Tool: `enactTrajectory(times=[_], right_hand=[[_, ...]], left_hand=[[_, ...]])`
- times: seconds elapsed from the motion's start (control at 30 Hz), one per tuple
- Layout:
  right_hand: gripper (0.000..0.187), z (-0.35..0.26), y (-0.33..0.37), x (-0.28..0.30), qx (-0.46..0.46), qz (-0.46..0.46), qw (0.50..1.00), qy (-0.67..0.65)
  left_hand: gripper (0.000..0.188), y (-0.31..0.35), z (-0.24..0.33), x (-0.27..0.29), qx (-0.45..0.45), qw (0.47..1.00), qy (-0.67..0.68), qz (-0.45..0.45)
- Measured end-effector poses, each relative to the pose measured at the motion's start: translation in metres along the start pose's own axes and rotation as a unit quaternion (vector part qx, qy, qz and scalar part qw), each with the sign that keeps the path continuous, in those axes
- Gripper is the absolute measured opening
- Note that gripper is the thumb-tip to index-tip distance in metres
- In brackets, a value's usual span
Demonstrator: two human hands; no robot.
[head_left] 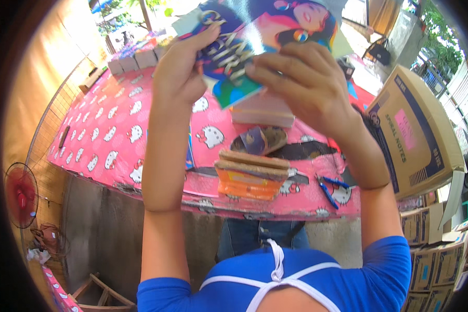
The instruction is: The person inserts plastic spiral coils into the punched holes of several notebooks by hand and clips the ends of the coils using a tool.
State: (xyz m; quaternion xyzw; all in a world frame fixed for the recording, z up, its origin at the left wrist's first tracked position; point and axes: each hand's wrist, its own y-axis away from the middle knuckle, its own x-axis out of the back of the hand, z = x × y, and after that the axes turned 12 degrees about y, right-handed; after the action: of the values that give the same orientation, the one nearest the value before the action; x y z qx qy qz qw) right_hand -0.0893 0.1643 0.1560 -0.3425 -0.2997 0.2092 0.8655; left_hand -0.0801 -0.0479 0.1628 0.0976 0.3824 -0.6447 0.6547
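Over the far part of the table I hold up a glossy printed cover (234, 47) with a colourful drawing. My left hand (182, 67) grips its left side, thumb across the front. My right hand (309, 83) is closed at its lower right side, fingers bent over the printed face; its fingertips are slightly blurred. Below the cover lies a pale stack of paper (262, 115). Nearer me come a brown slipper-like thing with a blue strap (257, 140) and an orange block topped with brown board (252, 177). Blue-handled pliers (330, 191) lie to their right.
A pink patterned cloth (101, 130) covers the table. Several stacks (135, 61) stand at its far left. A large open carton (416, 130) is close on the right, above more cartons (437, 260). A red fan (22, 195) stands left of the table.
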Motion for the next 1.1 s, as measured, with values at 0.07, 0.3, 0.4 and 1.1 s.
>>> enactTrajectory(times=[0.07,0.3,0.4,1.1], right_hand=[[0.042,-0.014,0.04,0.014,-0.219,0.071,0.973,-0.034],[0.02,-0.097,0.156,0.024,-0.513,-0.118,0.785,-0.326],[0.017,-0.13,0.187,0.012,-0.519,-0.108,0.794,-0.298],[0.022,-0.053,0.177,0.024,-0.445,-0.211,0.817,-0.301]], left_hand=[[0.019,0.045,-0.003,0.01,-0.004,0.999,-0.046,-0.024],[0.026,0.099,-0.018,0.033,-0.045,0.948,-0.255,-0.185],[0.049,0.101,-0.031,0.056,0.01,0.929,-0.305,-0.21],[0.014,0.14,-0.123,0.022,-0.232,0.757,-0.587,-0.168]])
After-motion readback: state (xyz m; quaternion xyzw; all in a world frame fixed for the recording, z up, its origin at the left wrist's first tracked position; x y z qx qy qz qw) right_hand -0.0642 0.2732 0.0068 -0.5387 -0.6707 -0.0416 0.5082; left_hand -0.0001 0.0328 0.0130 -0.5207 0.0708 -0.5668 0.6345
